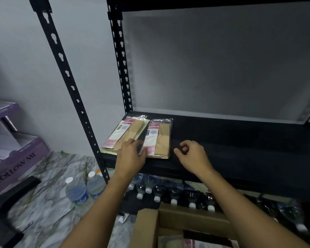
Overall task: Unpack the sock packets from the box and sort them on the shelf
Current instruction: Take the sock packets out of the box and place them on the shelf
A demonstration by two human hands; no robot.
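Two piles of sock packets lie side by side at the left end of the black shelf board (240, 140): a left pile (127, 133) and a right pile (159, 138), each with beige socks and a pink-white label in clear plastic. My left hand (131, 153) rests flat over the near ends of both piles, fingers touching the packets. Just right of the right pile, my right hand (191, 154) hovers over the bare shelf, fingers loosely curled, holding nothing. The open cardboard box (168, 222) sits below at the bottom, with more packets (188, 243) visible inside.
Black slotted shelf uprights (118, 59) stand left of the packets. Several water bottles (170, 192) fill the level under the shelf; two more bottles (86, 188) stand on the marble floor. Purple boxes (16, 158) sit at the far left.
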